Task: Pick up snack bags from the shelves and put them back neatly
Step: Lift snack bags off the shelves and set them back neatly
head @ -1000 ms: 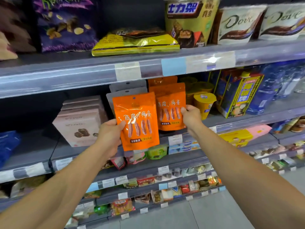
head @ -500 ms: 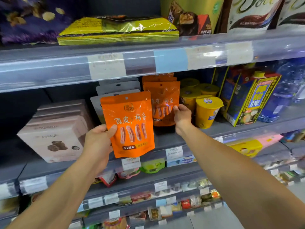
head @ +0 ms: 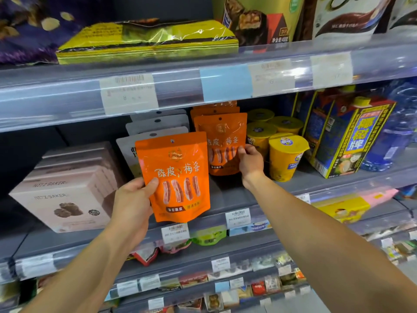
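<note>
While our left hand (head: 132, 204) pinches one orange plum-strip pouch (head: 174, 177) upright before the shelf (head: 228, 195), our outstretched right hand (head: 250, 162) has its fingers (head: 241, 152) clamped on a shelved orange pouch (head: 222, 143).

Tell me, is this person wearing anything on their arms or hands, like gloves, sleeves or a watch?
Nothing shows. Both forearms are bare as far as the picture reaches, with no sleeve in view. The left hand and right hand have no gloves, rings, watch or wristband that can be seen.
</note>
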